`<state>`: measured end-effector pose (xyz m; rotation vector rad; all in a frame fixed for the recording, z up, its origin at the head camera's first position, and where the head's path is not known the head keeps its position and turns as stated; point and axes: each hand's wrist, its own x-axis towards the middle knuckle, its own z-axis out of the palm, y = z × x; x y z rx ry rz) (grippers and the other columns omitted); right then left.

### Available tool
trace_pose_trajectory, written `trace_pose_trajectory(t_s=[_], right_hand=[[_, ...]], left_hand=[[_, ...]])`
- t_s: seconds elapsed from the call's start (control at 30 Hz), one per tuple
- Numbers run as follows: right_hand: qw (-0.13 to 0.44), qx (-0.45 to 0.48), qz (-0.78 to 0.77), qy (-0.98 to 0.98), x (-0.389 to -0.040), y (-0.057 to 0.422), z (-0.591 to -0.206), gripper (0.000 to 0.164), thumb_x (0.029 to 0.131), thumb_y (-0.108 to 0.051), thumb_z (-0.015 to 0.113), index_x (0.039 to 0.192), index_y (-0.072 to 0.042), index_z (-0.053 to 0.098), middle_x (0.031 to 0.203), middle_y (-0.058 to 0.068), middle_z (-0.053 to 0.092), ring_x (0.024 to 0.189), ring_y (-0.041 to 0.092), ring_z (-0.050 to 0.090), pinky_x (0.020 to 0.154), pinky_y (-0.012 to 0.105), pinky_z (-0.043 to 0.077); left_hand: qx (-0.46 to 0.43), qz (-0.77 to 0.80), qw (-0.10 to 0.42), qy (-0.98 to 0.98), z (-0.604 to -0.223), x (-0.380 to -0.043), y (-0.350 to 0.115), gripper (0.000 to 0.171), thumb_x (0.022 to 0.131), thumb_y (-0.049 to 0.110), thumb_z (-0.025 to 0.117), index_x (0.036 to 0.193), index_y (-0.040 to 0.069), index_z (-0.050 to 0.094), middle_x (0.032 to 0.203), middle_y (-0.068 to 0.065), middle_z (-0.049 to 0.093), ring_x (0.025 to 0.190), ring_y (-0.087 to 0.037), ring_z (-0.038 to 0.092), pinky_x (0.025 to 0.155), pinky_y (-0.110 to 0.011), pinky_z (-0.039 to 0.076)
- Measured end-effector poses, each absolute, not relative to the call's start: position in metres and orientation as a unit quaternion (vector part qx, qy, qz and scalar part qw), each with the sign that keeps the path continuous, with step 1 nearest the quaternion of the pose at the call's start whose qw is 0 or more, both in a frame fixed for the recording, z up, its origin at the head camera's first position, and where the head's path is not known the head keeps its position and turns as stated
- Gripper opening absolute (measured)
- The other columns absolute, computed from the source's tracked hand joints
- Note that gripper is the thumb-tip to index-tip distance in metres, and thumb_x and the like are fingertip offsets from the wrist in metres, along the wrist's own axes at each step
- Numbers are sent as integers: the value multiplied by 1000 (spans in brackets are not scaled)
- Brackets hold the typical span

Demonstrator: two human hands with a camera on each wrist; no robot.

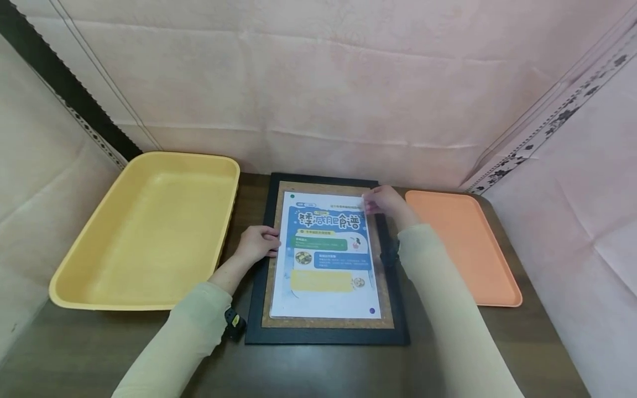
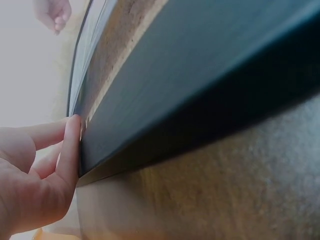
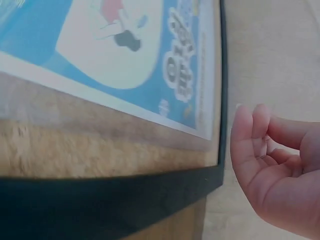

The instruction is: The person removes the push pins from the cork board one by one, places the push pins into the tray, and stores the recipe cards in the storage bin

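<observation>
A printed sheet (image 1: 324, 301) in a clear plastic cover lies on a cork board (image 1: 328, 323) with a dark frame (image 1: 328, 336). A green dot marks its upper left corner, a purple one its lower right. My left hand (image 1: 257, 243) is at the sheet's left edge; the left wrist view shows thumb and fingertip pinching there. My right hand (image 1: 385, 203) is by the sheet's upper right corner. In the right wrist view, its thumb and fingertips come together, with a tiny pale thing (image 3: 239, 106) just showing at the tip, too small to identify.
On the left of the board stands a large yellow tray (image 1: 144, 232). To its right, partly behind my right sleeve, lies a flat orange tray (image 1: 463, 237). All rest on a dark wooden table (image 1: 298, 370), with pale cloth walls (image 1: 323, 83) around the back and sides.
</observation>
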<state>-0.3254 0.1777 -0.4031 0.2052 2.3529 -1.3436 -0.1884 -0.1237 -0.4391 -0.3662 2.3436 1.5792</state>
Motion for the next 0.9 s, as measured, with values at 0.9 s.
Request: trace_pose_trajectory(t_s=[0.9], right_hand=[[185, 57, -576, 794, -301, 252, -373, 9, 94, -10, 51, 99, -2, 54, 83, -2, 61, 76, 10, 61, 70, 16, 56]], left_hand=[[-113, 540, 145, 821, -440, -188, -125, 37, 92, 10, 58, 127, -2, 53, 113, -22, 64, 91, -25, 69, 75, -28, 58]])
